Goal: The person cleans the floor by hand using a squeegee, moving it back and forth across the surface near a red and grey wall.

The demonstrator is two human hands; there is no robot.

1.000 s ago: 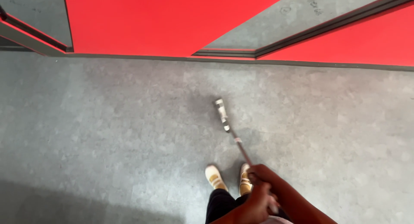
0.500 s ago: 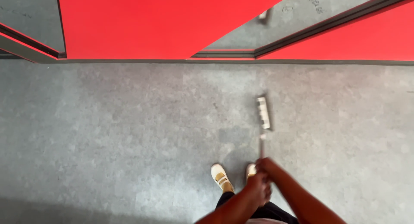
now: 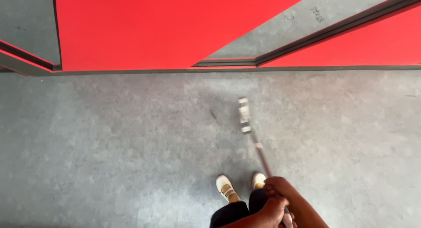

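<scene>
Both my hands grip the top of a putter, a slim golf club. My right hand (image 3: pixel 280 188) sits higher on the shaft (image 3: pixel 262 155) and my left hand (image 3: pixel 268 210) is just below it, nearer my body. The silvery club head (image 3: pixel 244 115) hovers, blurred, over the grey speckled floor (image 3: pixel 109 144) ahead of my feet. My light shoes (image 3: pixel 226 188) stand side by side under the hands. No ball shows.
A red wall panel (image 3: pixel 166 26) and a second red panel (image 3: pixel 372 43) rise beyond the floor edge, with grey surfaces and dark trim between them. A small dark mark (image 3: pixel 213 114) lies on the floor left of the club head.
The club head swung to the right half a second ago and has now come back left, to the middle. Both hands stayed on the grip.
</scene>
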